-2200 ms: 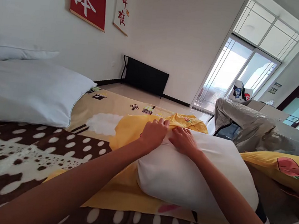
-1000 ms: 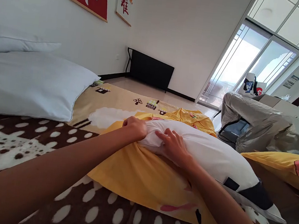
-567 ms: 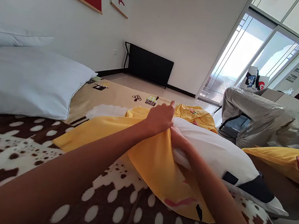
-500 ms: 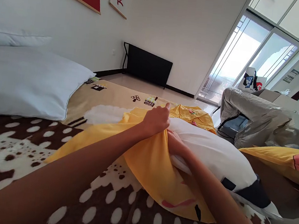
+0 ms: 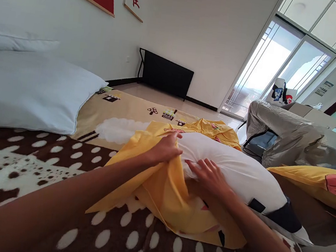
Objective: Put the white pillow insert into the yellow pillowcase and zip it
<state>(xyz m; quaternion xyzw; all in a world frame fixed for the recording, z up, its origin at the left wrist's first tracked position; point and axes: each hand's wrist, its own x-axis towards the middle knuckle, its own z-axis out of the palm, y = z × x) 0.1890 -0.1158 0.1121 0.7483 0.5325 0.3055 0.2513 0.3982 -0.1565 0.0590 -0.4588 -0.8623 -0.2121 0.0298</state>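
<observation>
A white pillow (image 5: 241, 171) with a dark patch at its right end lies across the bed in front of me. At its left end is a yellow pillowcase (image 5: 161, 186) with pink and black print, bunched up and partly spread below the pillow. My left hand (image 5: 167, 147) is closed on the pillowcase's gathered edge, beside the pillow's left end. My right hand (image 5: 209, 174) grips the pillow near that end, fingers bent into it; creases run out from them. Part of the pillowcase lies under my right forearm.
Brown dotted blanket (image 5: 131, 239) and a beige printed sheet (image 5: 128, 105) cover the bed. White pillows (image 5: 32, 90) lie left. More yellow cloth (image 5: 222, 130) is behind, and a yellow pillow (image 5: 310, 178) sits right. Beyond are a plastic-covered piece of furniture (image 5: 289, 123) and a black folded panel (image 5: 166, 74).
My right hand has moved right, away from my left hand, onto the pillow. My left hand has shifted slightly left and down, drawing the pillowcase's edge off the pillow's left end.
</observation>
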